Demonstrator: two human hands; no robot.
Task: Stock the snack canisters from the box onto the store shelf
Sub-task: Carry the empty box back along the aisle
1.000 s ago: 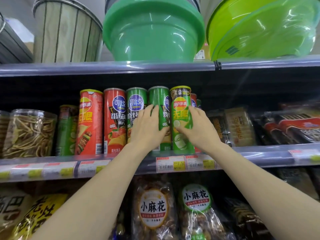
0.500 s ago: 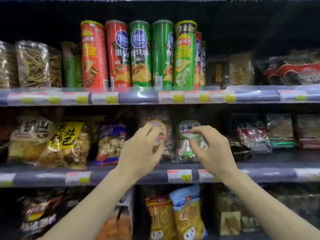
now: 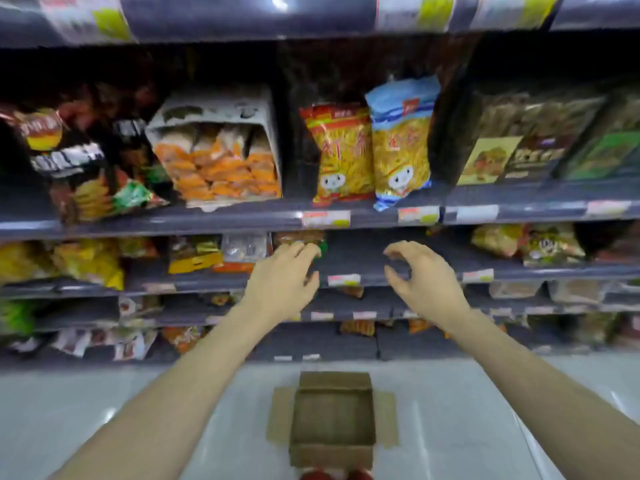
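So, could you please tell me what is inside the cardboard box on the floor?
The cardboard box stands open, and only its bare brown bottom and walls show: no canisters are visible inside. Its near wall hides a thin strip of the bottom. Both hands, left and right, are empty above it.

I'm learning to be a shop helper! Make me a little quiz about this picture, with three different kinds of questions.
1. True or false: the left hand is holding a snack canister.
2. Where is the cardboard box? A) on a shelf B) on the floor, flaps open C) in the right hand
3. Fill in the missing word: the two yellow noodle-snack bags, one with a red top and one with a blue top, stand ____ each other on the shelf.

Key
1. False: both hands are empty, with fingers curled open.
2. B. No canisters show inside it.
3. Beside.
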